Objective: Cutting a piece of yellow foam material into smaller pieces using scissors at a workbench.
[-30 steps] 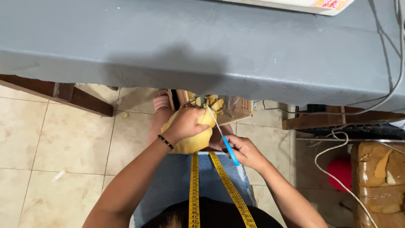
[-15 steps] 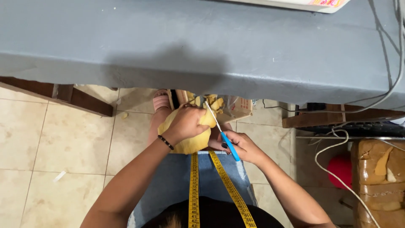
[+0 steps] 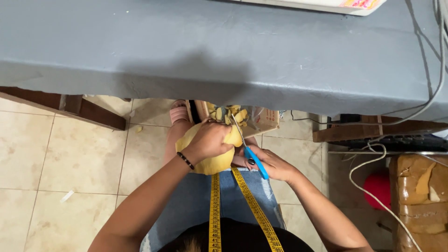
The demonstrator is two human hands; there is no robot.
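Frame centre: left hand (image 3: pixel 211 138) grips yellow piece (image 3: pixel 212 163); right hand (image 3: pixel 270 164) pinches scissors (image 3: pixel 247 147), mid-trim; scraps (image 3: pixel 228 114) already in box (image 3: pixel 266 122).

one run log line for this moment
left hand: grips yellow foam piece | right hand: blue-handled scissors at its edge | tape measure: hangs over lap

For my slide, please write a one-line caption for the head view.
Left hand grips a round yellow foam piece while right hand trims it with blue-handled scissors.
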